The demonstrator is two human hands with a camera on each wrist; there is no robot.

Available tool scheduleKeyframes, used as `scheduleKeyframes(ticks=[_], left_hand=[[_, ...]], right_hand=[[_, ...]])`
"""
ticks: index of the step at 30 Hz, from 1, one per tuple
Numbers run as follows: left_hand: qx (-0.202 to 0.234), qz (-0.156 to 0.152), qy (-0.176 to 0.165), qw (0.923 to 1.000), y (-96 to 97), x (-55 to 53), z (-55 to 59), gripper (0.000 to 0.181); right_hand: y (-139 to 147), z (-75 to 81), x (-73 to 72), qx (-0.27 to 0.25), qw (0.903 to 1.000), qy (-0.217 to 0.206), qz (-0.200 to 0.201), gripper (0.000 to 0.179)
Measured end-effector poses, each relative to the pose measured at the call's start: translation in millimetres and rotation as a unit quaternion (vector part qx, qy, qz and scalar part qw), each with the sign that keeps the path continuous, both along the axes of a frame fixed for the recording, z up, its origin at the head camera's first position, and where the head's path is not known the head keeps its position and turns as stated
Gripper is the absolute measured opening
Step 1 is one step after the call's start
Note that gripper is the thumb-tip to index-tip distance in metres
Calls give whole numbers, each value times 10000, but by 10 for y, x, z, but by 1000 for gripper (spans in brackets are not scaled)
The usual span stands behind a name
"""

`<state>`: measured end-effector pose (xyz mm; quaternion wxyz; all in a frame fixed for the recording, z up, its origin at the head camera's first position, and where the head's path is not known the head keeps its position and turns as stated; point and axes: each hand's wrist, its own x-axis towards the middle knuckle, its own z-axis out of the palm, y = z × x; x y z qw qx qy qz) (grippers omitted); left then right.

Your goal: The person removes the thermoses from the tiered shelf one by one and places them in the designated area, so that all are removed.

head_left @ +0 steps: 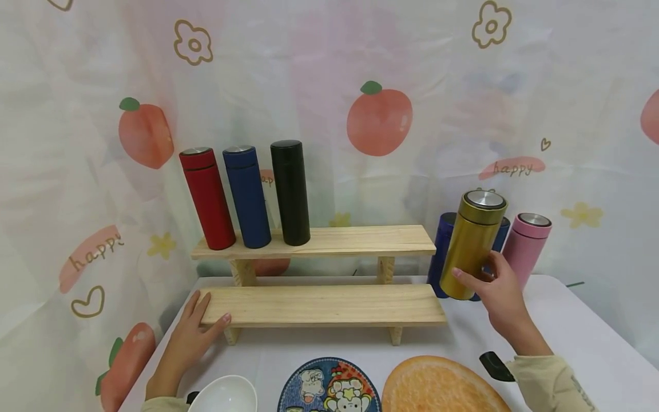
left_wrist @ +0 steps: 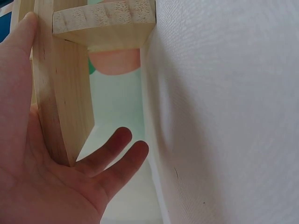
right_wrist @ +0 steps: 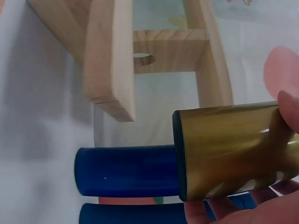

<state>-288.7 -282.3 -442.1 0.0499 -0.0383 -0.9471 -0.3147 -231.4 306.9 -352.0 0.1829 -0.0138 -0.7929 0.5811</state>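
My right hand (head_left: 507, 303) grips a gold thermos flask (head_left: 471, 246) with a silver lid, slightly tilted, right of the two-tier wooden shelf (head_left: 324, 306). The flask's lower end (right_wrist: 224, 149) overlaps a blue flask (right_wrist: 126, 170) in the right wrist view. My left hand (head_left: 190, 337) holds the left end of the lower tier. Its thumb (left_wrist: 21, 42) lies over the board and two fingers (left_wrist: 119, 170) stretch beneath it. On the upper tier stand a red flask (head_left: 207, 200), a blue flask (head_left: 248, 197) and a black flask (head_left: 290, 194).
Behind the gold flask are two blue flasks (head_left: 440, 257), partly hidden, and a pink flask (head_left: 527, 246). Along the front of the white table (head_left: 571, 337) lie a white bowl (head_left: 226, 395), a round cartoon-printed mat (head_left: 329, 386) and a bread-patterned round mat (head_left: 437, 383). A patterned curtain hangs behind.
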Motion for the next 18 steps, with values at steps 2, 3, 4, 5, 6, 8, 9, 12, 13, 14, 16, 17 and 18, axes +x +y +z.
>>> scheduleKeyframes(ticks=[2, 3, 4, 5, 6, 8, 9, 12, 13, 14, 16, 17, 18], left_hand=[[12, 4, -7, 10000, 1, 3, 3, 96], [22, 2, -3, 10000, 1, 5, 4, 96], [24, 2, 5, 10000, 1, 7, 4, 96], [20, 2, 22, 10000, -1, 8, 2, 96], [19, 2, 43, 10000, -2, 10, 2, 96], [16, 4, 73, 10000, -5, 12, -1, 96], [11, 2, 85, 10000, -5, 12, -1, 96], [-11, 6, 78, 10000, -1, 14, 3, 96], [-12, 5, 68, 10000, 1, 14, 5, 96], [-7, 7, 51, 10000, 3, 14, 8, 96], [-25, 31, 4, 10000, 8, 12, 13, 97], [-32, 45, -15, 10000, 8, 10, 15, 97], [-34, 58, -35, 10000, 9, 9, 18, 98]], right_hand=[[22, -52, -6, -21, 10000, -68, -34, 85], [31, -77, -8, -16, 9999, -102, -56, 86], [41, -101, -10, -25, 9999, -135, -73, 87], [50, -126, -11, -39, 9998, -168, -83, 88], [62, -149, -12, -55, 9998, -194, -83, 89], [83, -192, -16, -75, 9997, -237, -81, 91], [94, -212, -17, -100, 9996, -251, -68, 93], [117, -266, -12, -129, 9994, -314, -64, 94], [121, -282, -11, -129, 9993, -340, -82, 94], [124, -297, -10, -111, 9992, -371, -106, 93], [126, -324, -10, -80, 9990, -420, -141, 92], [127, -337, -13, -65, 9989, -440, -156, 91], [129, -349, -18, -45, 9988, -464, -167, 91]])
